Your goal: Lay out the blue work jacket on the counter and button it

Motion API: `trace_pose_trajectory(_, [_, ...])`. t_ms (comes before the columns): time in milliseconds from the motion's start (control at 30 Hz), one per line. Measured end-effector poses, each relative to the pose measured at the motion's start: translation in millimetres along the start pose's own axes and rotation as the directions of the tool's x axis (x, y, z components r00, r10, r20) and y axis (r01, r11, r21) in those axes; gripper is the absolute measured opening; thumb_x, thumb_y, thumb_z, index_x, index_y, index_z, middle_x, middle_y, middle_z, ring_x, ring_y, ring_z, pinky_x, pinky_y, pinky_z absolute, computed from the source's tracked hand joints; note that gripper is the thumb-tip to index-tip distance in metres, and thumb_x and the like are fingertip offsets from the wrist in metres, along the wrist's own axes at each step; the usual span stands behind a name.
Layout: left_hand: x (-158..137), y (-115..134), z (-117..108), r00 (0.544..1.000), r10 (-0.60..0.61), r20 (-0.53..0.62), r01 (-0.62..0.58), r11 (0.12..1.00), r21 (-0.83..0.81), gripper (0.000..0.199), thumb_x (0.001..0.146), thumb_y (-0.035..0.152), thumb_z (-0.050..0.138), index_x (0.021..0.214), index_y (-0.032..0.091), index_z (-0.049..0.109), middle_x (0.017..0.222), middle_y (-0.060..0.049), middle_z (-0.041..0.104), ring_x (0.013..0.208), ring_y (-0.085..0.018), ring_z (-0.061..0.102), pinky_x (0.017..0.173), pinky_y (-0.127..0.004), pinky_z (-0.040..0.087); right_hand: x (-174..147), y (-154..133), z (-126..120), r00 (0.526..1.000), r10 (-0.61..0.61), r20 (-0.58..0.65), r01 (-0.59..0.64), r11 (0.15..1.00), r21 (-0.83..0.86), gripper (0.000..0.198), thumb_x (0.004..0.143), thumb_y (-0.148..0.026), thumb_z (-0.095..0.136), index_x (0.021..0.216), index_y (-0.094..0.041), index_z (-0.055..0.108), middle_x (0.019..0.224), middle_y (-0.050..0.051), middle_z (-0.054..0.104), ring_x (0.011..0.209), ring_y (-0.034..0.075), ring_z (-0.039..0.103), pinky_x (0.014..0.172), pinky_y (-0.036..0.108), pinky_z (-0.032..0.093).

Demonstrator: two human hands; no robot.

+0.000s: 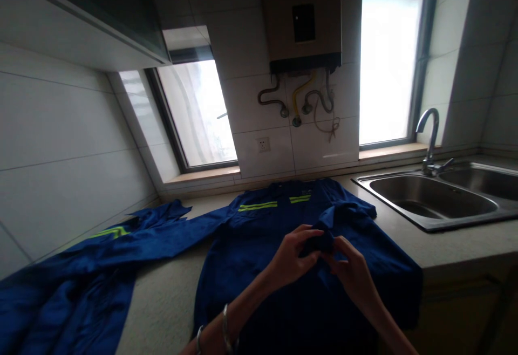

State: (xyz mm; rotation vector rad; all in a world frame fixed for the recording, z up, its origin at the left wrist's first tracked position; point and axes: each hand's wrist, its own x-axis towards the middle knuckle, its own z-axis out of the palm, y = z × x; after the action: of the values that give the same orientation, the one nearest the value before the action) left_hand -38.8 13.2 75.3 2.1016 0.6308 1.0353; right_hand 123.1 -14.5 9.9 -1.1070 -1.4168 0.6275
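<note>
A blue work jacket (238, 258) with yellow-green reflective stripes lies spread on the countertop, its collar towards the wall. One of its sleeves is folded in over the front, and its end, which looks like the cuff, is between my hands. My left hand (292, 255) pinches the cuff (318, 243) from the left, thumb below and fingers above. From the right, my right hand (353, 268) grips the same bit of cloth with thumb and fingertips. The fingers partly hide the cuff's edge.
A second blue garment (76, 285) with similar stripes lies crumpled on the left of the countertop (162, 295). To the right is a steel double sink (429, 196) with a faucet (431, 139). A water heater (305, 15) with pipes hangs on the wall, and a cabinet (84, 15) overhangs the left.
</note>
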Motion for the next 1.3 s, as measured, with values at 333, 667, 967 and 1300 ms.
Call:
trace_pose_trajectory(333, [2.2, -14.4, -17.0, 0.89, 0.334, 0.311, -0.451, 0.53, 0.719, 0.03, 0.09, 0.024, 0.043, 0.118, 0.017, 0.049, 0.134, -0.011, 0.04, 0.129, -0.023, 0.03, 0.103, -0.042, 0.036, -5.0, 2.0, 6.4, 0.994, 0.098, 0.045, -0.101, 0.992, 0.076, 0.034, 0.079, -0.046, 0.056, 0.091, -0.014, 0.054, 0.078, 0.001, 0.052, 0.049, 0.008, 0.05, 0.041, 0.019, 0.043])
trace_pose_trajectory(667, [-4.5, -16.4, 3.6, 0.996, 0.076, -0.04, -0.064, 0.968, 0.241, 0.027, 0.09, 0.027, 0.04, 0.074, 0.014, 0.057, 0.072, -0.002, 0.053, 0.065, -0.009, 0.048, 0.062, -0.02, 0.04, -6.1, -9.8, 14.0, 0.981, -0.003, 0.192, -0.019, 0.993, 0.113, 0.031, 0.084, -0.044, 0.048, 0.074, -0.015, 0.056, 0.078, 0.003, 0.052, 0.05, 0.008, 0.05, 0.038, 0.018, 0.045])
trace_pose_trajectory(967, [5.7, -30.4, 9.1, 0.895, -0.35, -0.276, 0.287, 0.926, -0.246, 0.042, 0.079, 0.049, 0.052, 0.058, 0.014, 0.045, 0.053, 0.006, 0.033, 0.049, -0.006, 0.027, 0.045, -0.018, 0.022, -12.2, -2.1, 13.8, 0.935, -0.316, 0.163, 0.318, 0.948, 0.013, 0.019, 0.085, -0.03, 0.05, 0.095, -0.019, 0.063, 0.09, 0.008, 0.058, 0.068, 0.013, 0.059, 0.058, 0.022, 0.054])
trace_pose_trajectory(1300, [5.0, -3.7, -9.9, 0.98, -0.183, 0.072, 0.195, 0.954, -0.229, 0.041, 0.088, 0.042, 0.04, 0.1, 0.013, 0.066, 0.101, -0.008, 0.066, 0.096, -0.02, 0.057, 0.083, -0.028, 0.041, 27.4, 10.4, -47.0, 0.947, 0.143, 0.289, -0.182, 0.977, 0.111, 0.027, 0.068, -0.041, 0.068, 0.08, -0.017, 0.062, 0.069, 0.001, 0.058, 0.063, 0.017, 0.06, 0.05, 0.028, 0.053])
